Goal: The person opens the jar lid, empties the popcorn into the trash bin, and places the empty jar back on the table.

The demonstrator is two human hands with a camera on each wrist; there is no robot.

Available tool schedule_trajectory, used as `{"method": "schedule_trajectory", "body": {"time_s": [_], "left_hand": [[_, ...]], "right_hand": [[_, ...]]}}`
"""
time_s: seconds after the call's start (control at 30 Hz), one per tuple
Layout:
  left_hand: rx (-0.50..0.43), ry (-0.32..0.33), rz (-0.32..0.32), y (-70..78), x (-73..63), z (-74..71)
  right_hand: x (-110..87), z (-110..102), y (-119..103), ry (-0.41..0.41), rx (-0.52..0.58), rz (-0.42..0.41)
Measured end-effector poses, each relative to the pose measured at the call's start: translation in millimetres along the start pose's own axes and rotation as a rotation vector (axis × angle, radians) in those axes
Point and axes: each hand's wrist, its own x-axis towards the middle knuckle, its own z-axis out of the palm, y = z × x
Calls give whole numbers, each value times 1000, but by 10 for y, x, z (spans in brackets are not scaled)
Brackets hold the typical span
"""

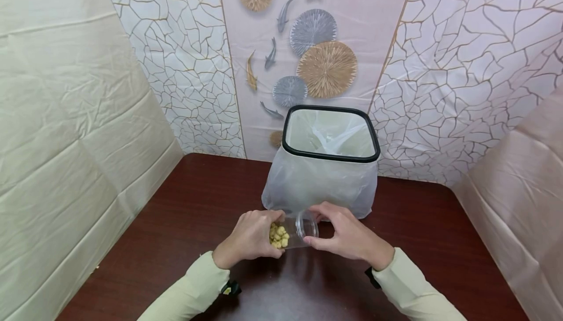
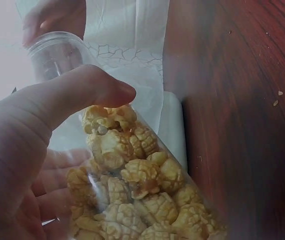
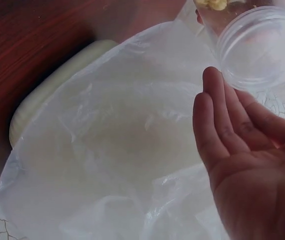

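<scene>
A clear plastic jar (image 1: 291,222) lies on its side in the air, level across the front of the bin. My left hand (image 1: 250,238) grips its body, thumb on the near side and fingers around the far side. Caramel popcorn (image 2: 137,175) is gathered toward the jar's left end. My right hand (image 1: 349,235) pinches the clear, ridged right end of the jar, with thumb and fingers on opposite sides of its rim. In the right wrist view, fingertips (image 3: 213,77) touch that round end.
Just behind the jar stands a white bin with a black rim (image 1: 330,156), lined with a translucent plastic bag (image 1: 321,179) that hangs over its outside. Small crumbs (image 2: 278,97) lie on the dark red wooden table (image 1: 211,189). Patterned cloth (image 1: 189,57) hangs behind.
</scene>
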Motion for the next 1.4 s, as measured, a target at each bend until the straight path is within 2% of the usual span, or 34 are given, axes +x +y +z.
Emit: {"method": "schedule_trajectory", "body": {"time_s": [0.33,0.57,0.7,0.87,1.1,1.23,1.4], "left_hand": [[-19,-22,-4,-1,-12,7],[-20,-20,-4,11,-2,3],[-27,-18,1,17,2,-3],[-29,-16,-1,21,6,-8],[-30,-15,-8,29,4,-5],[-31,-13,-4,31,3,-6],[-31,-10,-1,31,5,-12]], "right_hand": [[18,-131,-21,-55,-81,-169],[28,-205,-66,-74,-126,-234],[29,-227,-95,-60,-143,-196],[31,-223,-117,-15,-143,-73],[16,-106,-71,-49,-76,44],[0,-71,-51,-45,-32,35],[-9,-96,-52,-25,-50,-35]]}}
